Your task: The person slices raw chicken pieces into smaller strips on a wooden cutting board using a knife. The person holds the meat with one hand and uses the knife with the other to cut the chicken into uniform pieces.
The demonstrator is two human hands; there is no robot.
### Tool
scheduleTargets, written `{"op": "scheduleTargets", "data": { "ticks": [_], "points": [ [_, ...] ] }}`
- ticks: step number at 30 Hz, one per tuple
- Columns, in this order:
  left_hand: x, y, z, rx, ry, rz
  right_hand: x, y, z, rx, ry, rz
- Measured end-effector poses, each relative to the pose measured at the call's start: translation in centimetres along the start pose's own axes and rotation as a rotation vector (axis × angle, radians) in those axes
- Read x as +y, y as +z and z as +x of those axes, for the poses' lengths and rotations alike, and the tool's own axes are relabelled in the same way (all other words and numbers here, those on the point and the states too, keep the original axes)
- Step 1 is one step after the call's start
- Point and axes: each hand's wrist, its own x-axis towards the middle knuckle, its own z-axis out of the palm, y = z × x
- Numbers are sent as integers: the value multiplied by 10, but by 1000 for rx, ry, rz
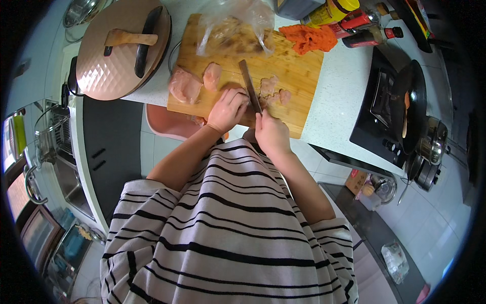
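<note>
My right hand [272, 133] grips the handle of a kitchen knife [249, 81], whose blade points away from me over a wooden cutting board [303, 76]. Just left of the blade, my left hand [229, 108] rests on the board with curled fingers; whatever lies under them is mostly hidden. Small cut pieces of raw pale meat [269, 85], which looks like chicken, lie right of the knife. On the board's left side are a large raw chunk [185, 85] and a smaller chunk [212, 76]. A clear plastic bag [235, 26] covers part of the far edge.
A large lidded pan [110, 68] with a wooden spatula [129, 38] on top stands at left. An orange cloth [309, 38] and several bottles [357, 21] sit at the back right. Right is a stove [364, 114] with a wok [415, 110]. Below the counter is a pink bin [167, 121].
</note>
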Motion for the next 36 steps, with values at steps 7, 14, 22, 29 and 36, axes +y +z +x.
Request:
{"op": "scheduleTargets", "data": {
  "ticks": [7, 14, 22, 29, 36],
  "points": [
    [-1, 1, -2, 10, -32, -23, 24, -15, -5, 0, 88, 93],
    [1, -8, -5, -6, -56, -47, 14, -35, -25, -30, 26, 121],
    [-1, -7, -7, 10, 15, 44, 13, -37, -38, -122, 47, 128],
    [-1, -5, -7, 29, 5, 47, 12, -37, -42, -153, 28, 91],
    [1, -6, -5, 31, -2, 31, 12, -29, -45, -176, 40, 36]
  ]
}}
